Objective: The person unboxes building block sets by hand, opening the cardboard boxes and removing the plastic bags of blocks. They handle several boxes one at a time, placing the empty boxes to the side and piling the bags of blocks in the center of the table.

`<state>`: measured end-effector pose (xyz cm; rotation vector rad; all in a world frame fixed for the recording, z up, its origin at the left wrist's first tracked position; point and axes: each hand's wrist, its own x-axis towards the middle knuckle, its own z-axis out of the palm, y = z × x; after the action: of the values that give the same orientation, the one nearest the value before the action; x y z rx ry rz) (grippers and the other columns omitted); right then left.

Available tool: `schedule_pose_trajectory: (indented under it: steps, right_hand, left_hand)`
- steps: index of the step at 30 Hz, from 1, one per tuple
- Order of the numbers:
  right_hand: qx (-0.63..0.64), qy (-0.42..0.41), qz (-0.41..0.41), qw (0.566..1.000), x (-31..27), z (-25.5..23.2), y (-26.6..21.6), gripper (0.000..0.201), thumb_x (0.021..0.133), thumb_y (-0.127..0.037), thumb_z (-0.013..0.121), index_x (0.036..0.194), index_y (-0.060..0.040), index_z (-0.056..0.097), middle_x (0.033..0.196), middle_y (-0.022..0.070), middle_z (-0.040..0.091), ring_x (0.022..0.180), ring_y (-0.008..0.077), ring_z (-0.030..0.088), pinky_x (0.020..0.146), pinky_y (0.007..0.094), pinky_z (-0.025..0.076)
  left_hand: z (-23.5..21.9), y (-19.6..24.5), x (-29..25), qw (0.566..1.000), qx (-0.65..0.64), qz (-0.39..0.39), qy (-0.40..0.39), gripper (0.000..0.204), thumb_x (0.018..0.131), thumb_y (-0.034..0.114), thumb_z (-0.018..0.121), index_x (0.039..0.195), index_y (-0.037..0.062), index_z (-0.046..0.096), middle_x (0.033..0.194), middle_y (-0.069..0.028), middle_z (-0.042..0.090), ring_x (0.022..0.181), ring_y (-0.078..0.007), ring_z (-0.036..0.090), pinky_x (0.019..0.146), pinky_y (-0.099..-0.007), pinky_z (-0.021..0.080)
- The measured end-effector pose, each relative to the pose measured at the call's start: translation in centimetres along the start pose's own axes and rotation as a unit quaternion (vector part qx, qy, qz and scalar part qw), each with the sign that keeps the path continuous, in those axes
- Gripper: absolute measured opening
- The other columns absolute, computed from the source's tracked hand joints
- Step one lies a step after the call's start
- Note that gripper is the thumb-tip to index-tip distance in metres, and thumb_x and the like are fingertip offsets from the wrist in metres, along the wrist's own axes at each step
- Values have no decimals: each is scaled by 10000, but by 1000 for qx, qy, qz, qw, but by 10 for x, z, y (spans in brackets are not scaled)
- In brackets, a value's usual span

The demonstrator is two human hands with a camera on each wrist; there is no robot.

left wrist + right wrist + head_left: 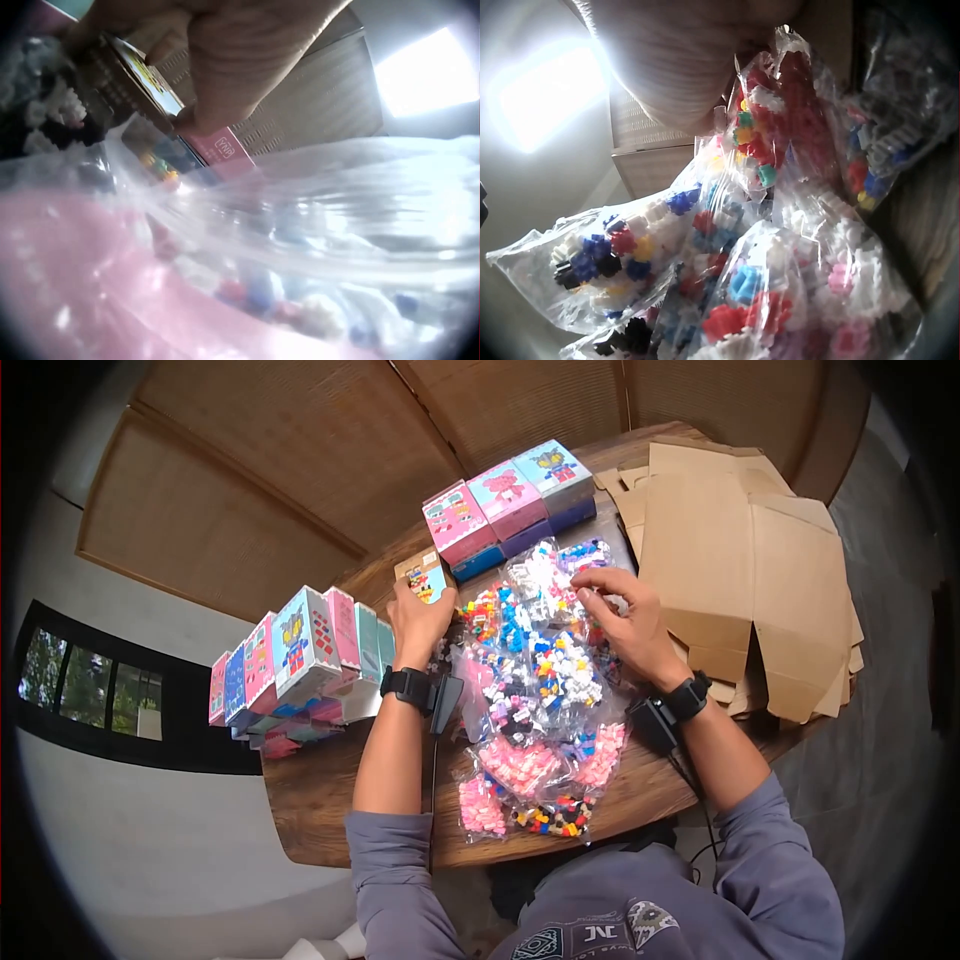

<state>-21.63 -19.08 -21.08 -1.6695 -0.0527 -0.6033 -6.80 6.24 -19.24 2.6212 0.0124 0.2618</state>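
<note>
My left hand [420,622] grips a small brown box [424,578] with a picture on its face, thumb on the near side. In the left wrist view, the thumb of the hand [240,60] presses the edge of that box [154,86]. Over the upper bags, my right hand [635,625] hangs with thumb and forefinger slightly apart, beside a clear bag of white pieces [540,582]. From the right wrist, the hand [675,60] is above bags of red [799,105] and mixed pieces [619,255]; its fingertips are hidden.
Many clear bags of small coloured pieces [520,765] cover the middle of the wooden table [330,800]. Printed boxes stand at the left [300,645] and at the back [505,500]. Flattened cardboard [750,580] is piled at the right.
</note>
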Motion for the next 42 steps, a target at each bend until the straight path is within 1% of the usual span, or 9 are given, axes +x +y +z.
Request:
schedule_pose_trajectory:
  steps: [9,15,18,21,23,26,30,36,42]
  right_hand:
    - [-8,-12,-10,1000,-1,-1,3,180,911,-126,652,1040,-5,689,1025,93,685,918,152,632,770,276,509]
    - [4,-18,9,1000,-2,0,6,190,923,-135,646,1048,3,686,1026,78,686,919,132,626,767,270,506]
    - [8,-20,18,1000,-2,0,2,193,929,-141,644,1051,3,686,1056,76,679,931,126,622,778,271,510]
    - [4,-30,34,999,-2,-1,0,195,933,-138,639,1060,3,684,1070,79,676,946,132,623,789,273,511]
    - [0,-34,38,999,-2,-1,-1,195,937,-134,633,1066,3,682,1076,79,675,954,137,625,799,271,508]
    - [-30,-34,3,999,-1,-1,2,191,939,-122,624,1073,4,679,1087,79,674,969,143,625,817,275,504]
    - [-36,-34,17,999,-2,0,0,188,936,-108,619,1073,7,678,1096,83,674,986,151,624,837,285,502]
    - [-79,-35,-15,996,0,-2,-2,184,932,-91,617,1075,12,673,1093,88,678,973,150,630,833,281,503]
    - [-70,-39,-2,997,1,0,-3,191,941,-96,607,1088,7,670,1087,76,679,950,137,628,818,273,503]
  left_hand:
    - [-28,12,-30,985,-38,126,109,728,722,303,725,1297,-80,496,1135,-281,637,1053,-369,635,937,-430,483]
    - [-42,15,-60,976,-168,131,50,730,746,291,750,1314,-70,468,1163,-265,591,1042,-333,610,911,-400,489]
    - [-45,4,-68,950,-285,125,0,682,797,260,731,1339,-48,456,1167,-219,608,1002,-252,629,859,-351,514]
    - [-49,-11,-76,885,-449,73,-101,570,889,250,630,1359,-16,448,1181,-153,617,1041,-192,619,837,-308,521]
    - [-47,-11,-84,786,-597,26,-160,504,947,325,514,1337,6,478,1192,-114,616,1069,-192,610,860,-316,519]
    - [-35,-34,-89,699,-686,-59,-193,500,967,429,439,1272,44,534,1220,-109,614,1044,-232,633,872,-392,537]
    - [-21,-46,-94,620,-752,-86,-204,547,973,482,393,1296,61,528,1245,-104,604,1104,-244,602,900,-417,520]
    - [-12,-49,-98,584,-774,-106,-222,738,936,640,321,1421,92,419,1311,-137,554,1118,-300,590,818,-434,549]
    - [-6,-58,-96,552,-792,-103,-241,809,915,719,276,1423,105,417,1250,-143,566,959,-300,626,655,-415,549]
